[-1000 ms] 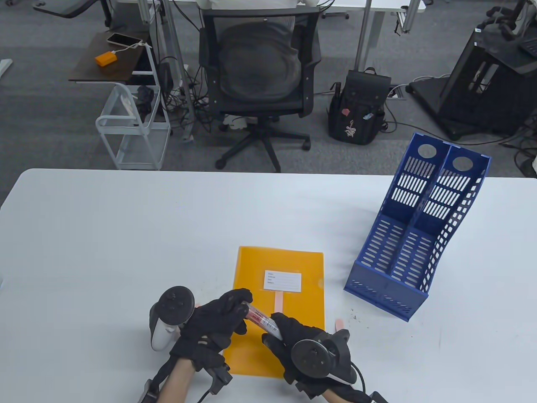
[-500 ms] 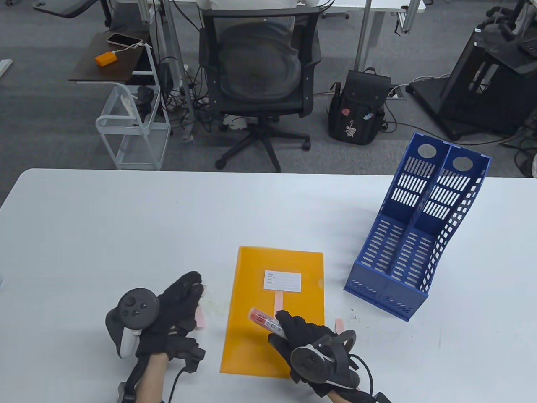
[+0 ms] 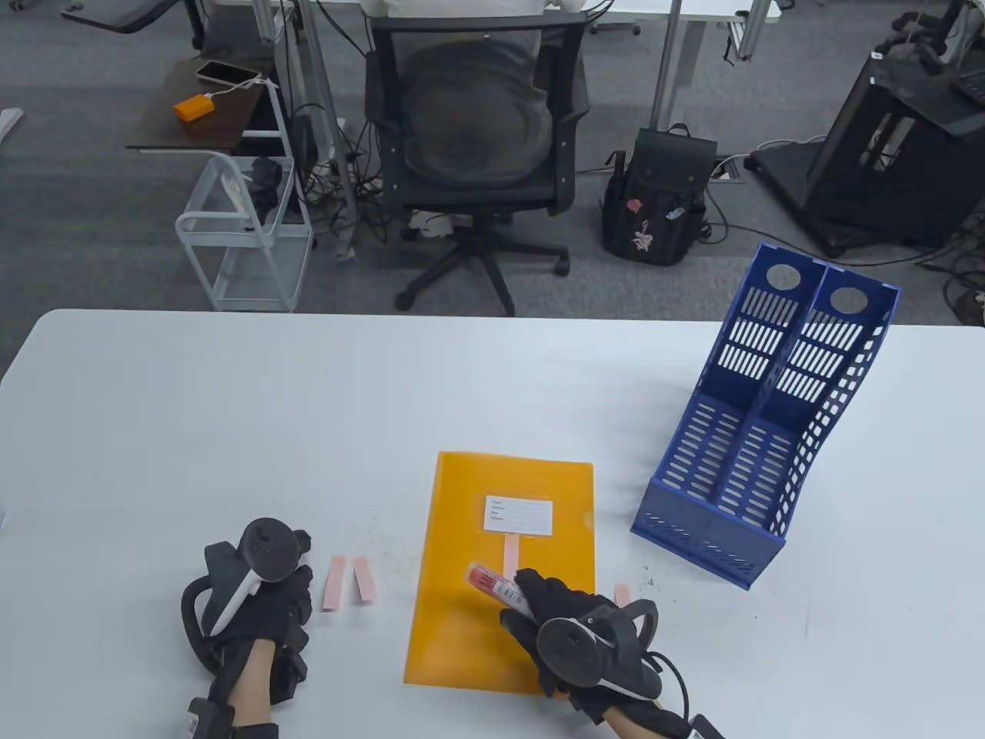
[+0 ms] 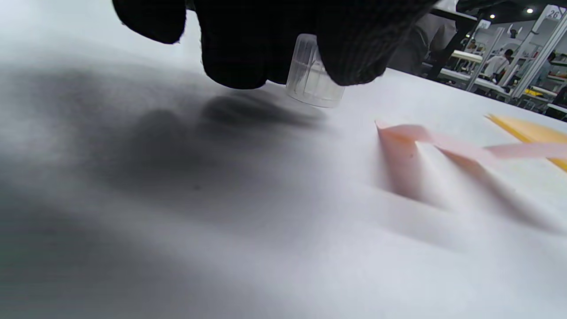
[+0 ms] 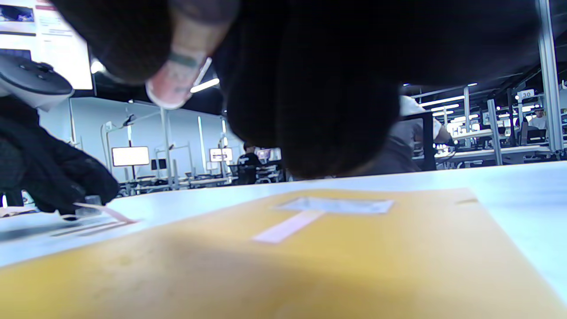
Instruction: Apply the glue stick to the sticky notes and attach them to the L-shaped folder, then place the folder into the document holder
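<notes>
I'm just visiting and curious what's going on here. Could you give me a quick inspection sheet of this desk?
Surface: white table, faint specks near the folder.
Job's things: orange folder lying flat, one pink strip on it below its white label; two loose pink strips; another right of the folder; blue document holder, compartments vacant.
Clutter: nothing seen.
Hands: right hand grips the glue stick; left hand pinches the clear cap.
Cables: leads at both wrists.
Surroundings: office chair, backpack.

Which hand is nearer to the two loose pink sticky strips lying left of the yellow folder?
Left. The left hand sits just beside the two pink sticky strips, holding a clear cap; the right hand is over the yellow folder.
</notes>
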Motion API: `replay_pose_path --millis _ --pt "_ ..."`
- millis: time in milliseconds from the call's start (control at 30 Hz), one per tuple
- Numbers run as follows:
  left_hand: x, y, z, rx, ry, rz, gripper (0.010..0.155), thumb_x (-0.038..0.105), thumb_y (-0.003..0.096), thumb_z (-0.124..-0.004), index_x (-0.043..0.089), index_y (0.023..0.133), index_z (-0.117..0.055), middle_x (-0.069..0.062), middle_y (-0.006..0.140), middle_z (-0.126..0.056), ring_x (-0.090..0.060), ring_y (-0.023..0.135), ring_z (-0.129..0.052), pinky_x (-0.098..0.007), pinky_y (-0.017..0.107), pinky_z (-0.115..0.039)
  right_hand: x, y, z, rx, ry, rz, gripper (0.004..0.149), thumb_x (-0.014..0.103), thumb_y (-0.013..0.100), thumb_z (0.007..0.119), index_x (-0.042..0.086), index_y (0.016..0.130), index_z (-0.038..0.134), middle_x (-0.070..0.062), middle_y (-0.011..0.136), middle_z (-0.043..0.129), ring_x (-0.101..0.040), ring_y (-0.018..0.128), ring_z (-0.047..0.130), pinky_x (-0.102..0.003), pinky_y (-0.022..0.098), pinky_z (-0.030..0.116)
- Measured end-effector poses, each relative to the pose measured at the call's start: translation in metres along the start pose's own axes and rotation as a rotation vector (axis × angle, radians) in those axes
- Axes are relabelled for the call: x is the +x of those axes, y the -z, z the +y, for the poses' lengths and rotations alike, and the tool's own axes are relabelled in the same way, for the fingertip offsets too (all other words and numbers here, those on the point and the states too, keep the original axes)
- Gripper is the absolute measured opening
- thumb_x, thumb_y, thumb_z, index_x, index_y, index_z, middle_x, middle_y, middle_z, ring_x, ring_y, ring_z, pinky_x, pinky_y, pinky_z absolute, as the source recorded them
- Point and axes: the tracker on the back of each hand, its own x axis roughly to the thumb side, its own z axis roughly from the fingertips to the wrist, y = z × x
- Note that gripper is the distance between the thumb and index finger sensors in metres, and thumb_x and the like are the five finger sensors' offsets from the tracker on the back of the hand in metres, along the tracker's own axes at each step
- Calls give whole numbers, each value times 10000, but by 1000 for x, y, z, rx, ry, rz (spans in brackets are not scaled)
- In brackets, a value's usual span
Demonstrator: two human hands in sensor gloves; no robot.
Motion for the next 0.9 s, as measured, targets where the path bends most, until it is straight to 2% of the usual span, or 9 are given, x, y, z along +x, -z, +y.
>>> replay_pose_path --millis 400,733,833,900 --pt "1 1 -3 -19 30 13 544 308 494 -814 297 1014 -652 -16 1084 -724 -259 935 -778 -618 729 -580 -1 0 0 16 -2 4 629 532 457 741 82 892 801 -125 602 991 -274 326 1038 -380 181 876" --pt "-6 0 0 -71 -79 22 596 391 520 -739 259 1071 -555 -69 1122 -645 -279 971 -728 -624 737 -550 -3 1 -2 12 3 17 631 529 458 743 80 897 795 -126 610 990 -276 332 1038 -384 188 877" --pt "-5 -3 4 -37 -108 23 638 441 522 -712 236 1090 -506 -116 1153 -559 -346 1039 -613 -656 755 -463 -6 1 -5 -2 23 34 632 520 463 734 74 910 776 -133 629 980 -277 337 1036 -386 192 875" --pt "0 -8 9 10 -120 -19 693 494 510 -719 233 1101 -469 -120 1179 -480 -368 1078 -515 -673 763 -401 -9 1 -7 -9 40 46 634 509 472 714 73 930 743 -141 661 961 -279 346 1033 -390 198 874"
